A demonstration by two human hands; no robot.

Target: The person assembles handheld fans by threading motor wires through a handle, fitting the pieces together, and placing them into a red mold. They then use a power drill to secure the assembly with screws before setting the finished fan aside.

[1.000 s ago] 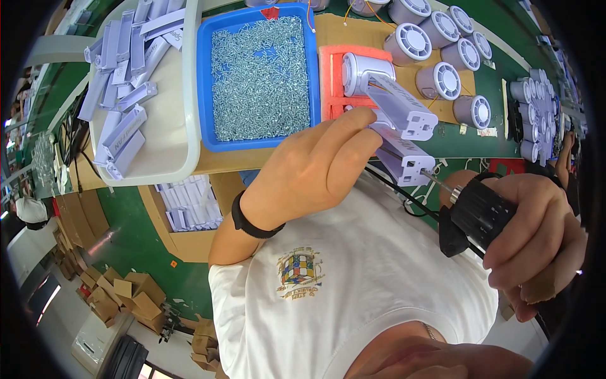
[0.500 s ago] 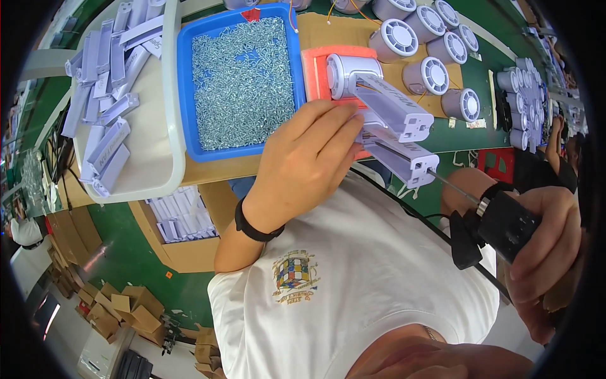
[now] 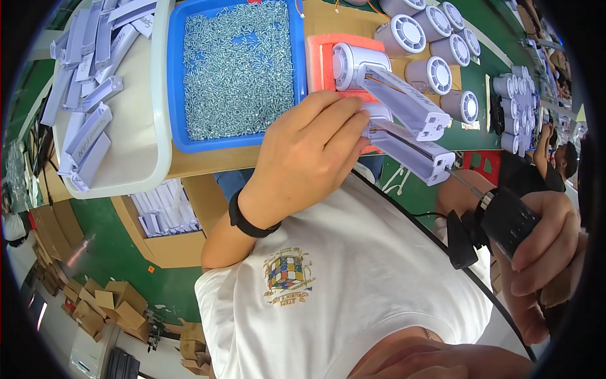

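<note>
My left hand point(image 3: 306, 158) is closed over a pale lilac fan housing point(image 3: 379, 112), whose front end my fingers hide. From that housing a long channel-shaped handle point(image 3: 410, 151) sticks out to the right. My right hand point(image 3: 548, 243) grips a black electric screwdriver point(image 3: 508, 218). Its long thin bit reaches the square end of that handle; whether a screw sits at the tip is too small to tell. Just beyond, a second fan point(image 3: 360, 66) with its own handle point(image 3: 413, 107) lies in a pink-red foam holder point(image 3: 314, 60).
A blue tray of small screws point(image 3: 177, 82) stands left of the foam. Further left, a white bin point(image 3: 161, 126) contains loose lilac handles. Several round fan heads point(image 3: 407, 35) stand at the far right. Below the table edge, an open carton point(image 3: 170, 249) has more handles. A black cord point(image 3: 429, 234) crosses my front.
The view has shifted slightly, moving the trays left and the fans a little right. My left hand still grips the housing, and the screwdriver bit stays at the handle's end.
</note>
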